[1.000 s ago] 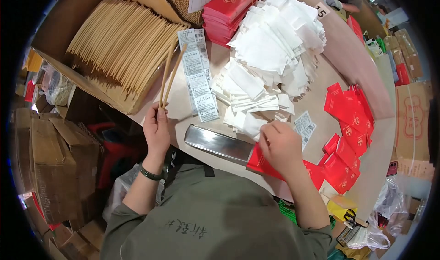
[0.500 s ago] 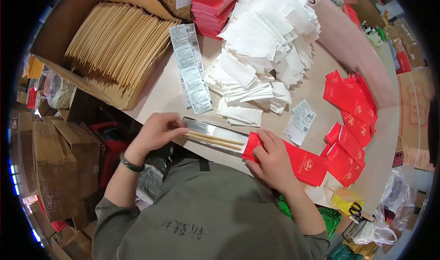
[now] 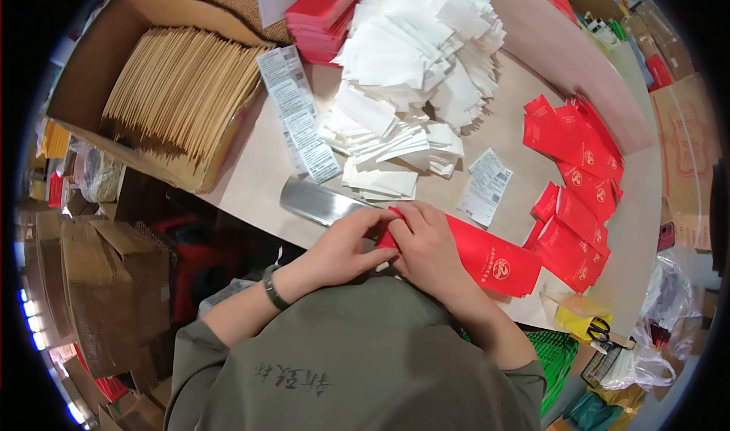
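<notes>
A red paper sleeve (image 3: 498, 260) with a gold round emblem lies at the table's near edge. My right hand (image 3: 430, 248) is closed over its left part, fingers bent on top. Right beside it, my left hand (image 3: 350, 248) is closed round the sleeve's left end, thumb below and fingers above. The sleeve's mouth is hidden between both hands. A shiny metal trough (image 3: 319, 201) sticks out to the left beyond my left hand. No chopsticks show in its visible part.
A cardboard box (image 3: 68, 89) at far left holds many wooden chopsticks (image 3: 182, 89). White paper packets (image 3: 411, 58) are heaped at the back, beside stacked red sleeves (image 3: 323, 20). Filled-looking red sleeves (image 3: 582, 165) pile at right. Printed label strips (image 3: 296, 112) and scissors (image 3: 598, 329) lie around.
My left hand has moved right along the trough to the sleeve's end. The two chopsticks seen in the trough are out of sight now. The whole view has shifted slightly.
</notes>
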Motion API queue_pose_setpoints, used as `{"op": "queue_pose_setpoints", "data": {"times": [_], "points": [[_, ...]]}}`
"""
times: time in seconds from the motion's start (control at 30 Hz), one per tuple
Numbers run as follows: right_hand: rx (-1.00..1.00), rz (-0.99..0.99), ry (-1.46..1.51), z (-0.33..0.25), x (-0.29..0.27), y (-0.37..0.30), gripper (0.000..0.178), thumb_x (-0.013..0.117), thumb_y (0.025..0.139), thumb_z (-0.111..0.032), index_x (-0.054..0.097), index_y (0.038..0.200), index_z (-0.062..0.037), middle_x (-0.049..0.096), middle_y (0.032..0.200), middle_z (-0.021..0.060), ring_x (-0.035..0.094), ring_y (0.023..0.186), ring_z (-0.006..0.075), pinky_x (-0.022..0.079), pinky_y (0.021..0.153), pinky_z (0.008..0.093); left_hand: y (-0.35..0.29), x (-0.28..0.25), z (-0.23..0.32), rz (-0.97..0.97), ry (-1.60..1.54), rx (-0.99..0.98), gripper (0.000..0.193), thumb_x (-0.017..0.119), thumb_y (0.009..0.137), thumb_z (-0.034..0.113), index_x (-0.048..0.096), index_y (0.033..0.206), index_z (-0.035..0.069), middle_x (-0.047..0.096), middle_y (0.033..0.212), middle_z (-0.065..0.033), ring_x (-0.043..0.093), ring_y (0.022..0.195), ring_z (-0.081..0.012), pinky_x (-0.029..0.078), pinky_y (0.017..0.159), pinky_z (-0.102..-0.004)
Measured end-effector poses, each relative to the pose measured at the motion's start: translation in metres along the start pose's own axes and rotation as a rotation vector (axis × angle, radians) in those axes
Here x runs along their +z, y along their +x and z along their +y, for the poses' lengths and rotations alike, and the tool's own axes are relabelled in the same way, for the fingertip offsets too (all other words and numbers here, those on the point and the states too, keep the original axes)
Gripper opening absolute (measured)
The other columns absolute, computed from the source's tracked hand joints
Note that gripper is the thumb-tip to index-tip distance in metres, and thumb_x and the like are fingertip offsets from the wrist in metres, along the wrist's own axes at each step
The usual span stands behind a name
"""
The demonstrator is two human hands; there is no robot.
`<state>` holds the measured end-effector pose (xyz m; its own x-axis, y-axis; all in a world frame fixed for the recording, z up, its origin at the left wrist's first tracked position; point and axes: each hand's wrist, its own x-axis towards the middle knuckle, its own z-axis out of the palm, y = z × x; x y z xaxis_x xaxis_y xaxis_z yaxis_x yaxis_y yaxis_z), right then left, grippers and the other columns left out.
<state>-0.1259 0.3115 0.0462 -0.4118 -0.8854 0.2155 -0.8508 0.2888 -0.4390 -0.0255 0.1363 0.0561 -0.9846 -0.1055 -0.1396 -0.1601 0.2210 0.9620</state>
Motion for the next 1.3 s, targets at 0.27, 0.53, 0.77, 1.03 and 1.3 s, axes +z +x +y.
{"op": "queue_pose_setpoints", "data": {"times": [0.27, 0.53, 0.77, 1.03, 1.3], "points": [[-0.063, -0.08, 0.084, 0.022, -0.064, -0.012, 0.024, 0.078, 0.074, -0.025, 0.062, 0.075, -0.0077, 0.059, 0.091, 0.0133, 0.058, 0.076, 0.0272, 0.048, 0.062, 0.0399, -0.009, -0.046, -0.013, -0.066, 1.036, 0.196, 0.047, 0.083, 0.068, 0.023, 0.059, 0.103, 0.004, 0.064, 0.101, -0.0131, 0.062, 0.09, -0.0354, 0.05, 0.079, -0.0414], [0.601, -0.148, 0.479, 0.062, -0.016, -0.045, 0.046, 0.075, 0.079, -0.031, 0.063, 0.107, 0.0032, 0.057, 0.129, 0.0257, 0.054, 0.121, 0.0436, 0.04, 0.107, 0.0491, 0.009, 0.01, 0.017, -0.514, 0.111, 0.189, 0.055, 0.075, 0.074, 0.017, 0.055, 0.122, 0.0, 0.056, 0.119, -0.0225, 0.061, 0.102, -0.0351, 0.05, 0.087, -0.0401], [0.406, -0.02, -0.018, -0.002, -0.033, -0.012, 0.033, 0.067, 0.088, -0.031, 0.063, 0.082, 0.0008, 0.066, 0.087, 0.0207, 0.065, 0.084, 0.0357, 0.051, 0.069, 0.0436, -0.007, -0.019, -0.022, 0.012, 0.409, -0.179, 0.041, 0.073, 0.072, 0.01, 0.058, 0.109, 0.002, 0.064, 0.084, -0.0133, 0.064, 0.078, -0.0277, 0.052, 0.073, -0.037], [0.604, -0.239, -0.002, -0.009, -0.013, 0.004, 0.03, 0.062, 0.092, -0.031, 0.063, 0.083, -0.003, 0.064, 0.069, 0.0148, 0.064, 0.066, 0.0355, 0.049, 0.06, 0.0472, -0.022, -0.025, -0.035, 0.161, 0.605, -0.009, 0.049, 0.077, 0.069, 0.011, 0.058, 0.115, 0.005, 0.06, 0.098, -0.0145, 0.062, 0.09, -0.0351, 0.052, 0.075, -0.0403], [0.648, -0.121, 0.058, -0.003, 0.007, -0.006, 0.024, 0.063, 0.085, -0.025, 0.064, 0.076, -0.003, 0.065, 0.067, 0.0149, 0.064, 0.067, 0.0368, 0.05, 0.063, 0.0488, -0.027, -0.055, -0.027, -0.094, 0.752, 0.074, 0.068, 0.08, 0.064, 0.009, 0.055, 0.127, 0.009, 0.059, 0.095, -0.0117, 0.063, 0.088, -0.0338, 0.051, 0.072, -0.042]]}}
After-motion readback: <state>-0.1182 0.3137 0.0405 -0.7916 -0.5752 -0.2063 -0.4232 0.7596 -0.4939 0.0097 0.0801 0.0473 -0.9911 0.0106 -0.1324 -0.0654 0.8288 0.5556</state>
